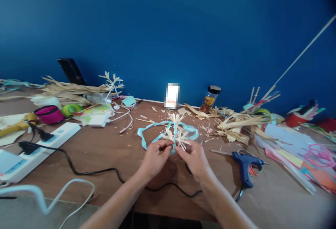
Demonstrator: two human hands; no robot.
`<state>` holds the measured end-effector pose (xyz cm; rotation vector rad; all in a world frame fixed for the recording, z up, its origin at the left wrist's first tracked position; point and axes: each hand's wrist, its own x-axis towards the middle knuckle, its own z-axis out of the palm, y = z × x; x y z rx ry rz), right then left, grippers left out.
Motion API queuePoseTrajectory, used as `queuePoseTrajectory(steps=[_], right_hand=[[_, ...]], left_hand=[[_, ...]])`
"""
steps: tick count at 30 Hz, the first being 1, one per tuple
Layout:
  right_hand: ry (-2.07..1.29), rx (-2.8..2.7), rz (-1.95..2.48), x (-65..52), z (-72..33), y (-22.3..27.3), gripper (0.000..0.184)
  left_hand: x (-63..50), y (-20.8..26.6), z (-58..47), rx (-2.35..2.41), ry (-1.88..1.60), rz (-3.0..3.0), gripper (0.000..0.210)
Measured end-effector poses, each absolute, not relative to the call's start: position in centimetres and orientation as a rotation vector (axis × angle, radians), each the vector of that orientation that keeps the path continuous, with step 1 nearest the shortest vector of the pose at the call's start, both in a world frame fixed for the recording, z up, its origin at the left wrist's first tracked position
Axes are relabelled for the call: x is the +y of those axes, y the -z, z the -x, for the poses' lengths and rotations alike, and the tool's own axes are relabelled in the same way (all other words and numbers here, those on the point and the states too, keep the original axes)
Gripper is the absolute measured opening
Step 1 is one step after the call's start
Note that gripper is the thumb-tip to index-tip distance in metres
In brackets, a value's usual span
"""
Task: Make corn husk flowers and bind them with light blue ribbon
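Pale dried-husk flowers (pixel 183 138) sit on a stem wrapped in light blue ribbon, in front of me at the middle of the table. My left hand (pixel 157 155) is closed, its thumb and fingertips pinching the light blue ribbon (pixel 142 140) at the lower stem. From the other side, my right hand (pixel 193 156) pinches the same spot just under the petals. The fingertips of both hands nearly meet there and partly hide the stem. Loose ribbon loops spread left and right behind the hands on the tabletop.
At right lies a blue glue gun (pixel 246 167), with a heap of dried husks (pixel 236 127) behind. A black-lidded jar (pixel 210 99) stands near the wall. On the left is a white power strip (pixel 49 150); its black cable (pixel 105 169) crosses the table near my forearms.
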<state>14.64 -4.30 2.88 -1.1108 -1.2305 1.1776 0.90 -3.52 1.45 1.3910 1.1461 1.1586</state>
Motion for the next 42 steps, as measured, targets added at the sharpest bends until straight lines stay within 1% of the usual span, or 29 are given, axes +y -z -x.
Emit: queuePoseTrajectory(steps=[3, 7, 13, 17, 25, 33, 37, 42], right_hand=[[-1.166, -1.247, 1.129, -4.3, -14.7, -2.7, 0.011], [-1.18, -1.26, 1.129, -4.4, -14.7, -2.5, 0.012], [-1.197, -1.299, 1.112, -4.4, -14.8, -2.6, 0.013], [-1.274, -1.247, 1.104, -4.2, -14.6, -2.7, 0.016], [-1.36, -1.016, 1.145, -3.8, -14.1, -1.4, 0.025], [-1.387, -0.916, 1.122, -3.7, -13.4, -1.5, 0.026], [-1.432, -0.86, 1.063, -3.6, -13.5, -1.5, 0.026], [-1.392, -0.924, 1.065, -3.1, -13.7, -1.7, 0.024]], left_hand=[[-3.6, -1.3, -1.0, 1.171, -1.173, -1.311, 0.02], [-3.9, -1.6, -1.0, 1.089, -1.147, -1.271, 0.014], [-3.8, -1.6, -0.8, 1.138, -1.157, -1.203, 0.014], [-3.8, -1.5, -0.8, 1.136, -1.182, -1.225, 0.012], [-4.2, -0.8, -1.4, 1.072, -1.251, -1.133, 0.017], [-4.0, -0.7, -1.4, 0.973, -1.226, -1.061, 0.023], [-3.9, -0.9, -1.3, 1.027, -1.212, -1.103, 0.023], [-3.6, -1.1, -1.1, 1.041, -1.206, -1.148, 0.02]])
